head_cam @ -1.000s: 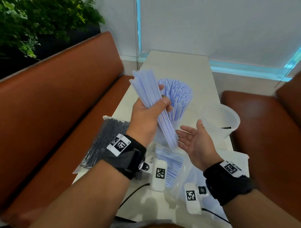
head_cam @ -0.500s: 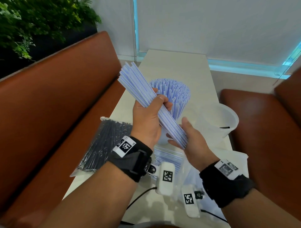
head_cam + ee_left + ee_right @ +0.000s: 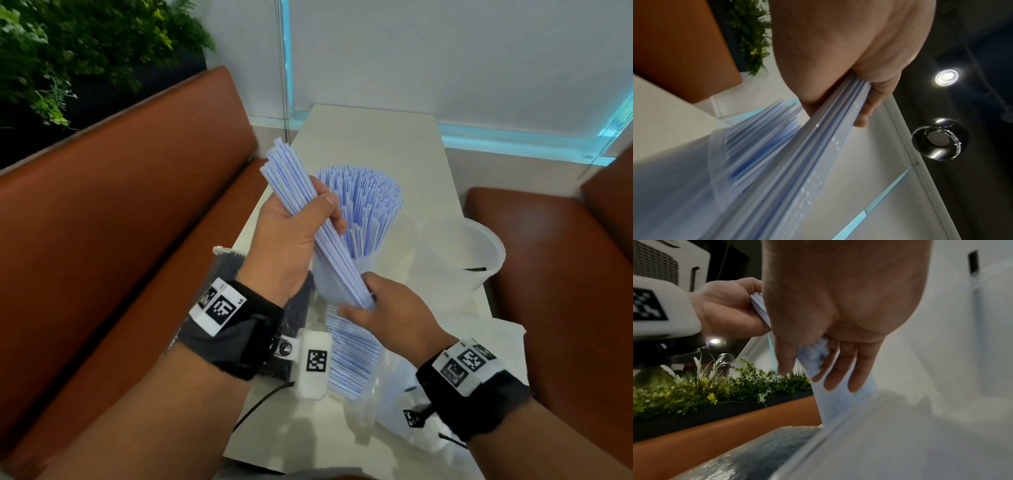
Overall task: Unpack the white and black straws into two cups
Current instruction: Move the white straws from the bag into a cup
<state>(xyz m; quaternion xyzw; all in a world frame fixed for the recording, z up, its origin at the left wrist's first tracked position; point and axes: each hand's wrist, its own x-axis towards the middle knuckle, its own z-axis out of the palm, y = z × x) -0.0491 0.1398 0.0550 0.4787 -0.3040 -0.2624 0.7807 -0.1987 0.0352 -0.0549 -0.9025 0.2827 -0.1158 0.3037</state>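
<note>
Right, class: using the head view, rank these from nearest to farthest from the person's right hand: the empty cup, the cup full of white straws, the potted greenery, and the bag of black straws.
From the right hand:
1. Cup full of white straws, just beyond the hand, centre of the table.
2 and 3. Empty cup, to the right, and bag of black straws, to the left behind the left wrist: too close to call.
4. Potted greenery, far upper left behind the bench.

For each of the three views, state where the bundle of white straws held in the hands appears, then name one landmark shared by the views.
Head: the bundle of white straws runs diagonally through the centre, left hand gripping mid-length, right hand at its lower end.
Left wrist: blurred, from centre to lower left.
Right wrist: centre, its end against the right palm.
Shared landmark: the green plants behind the brown bench.
</note>
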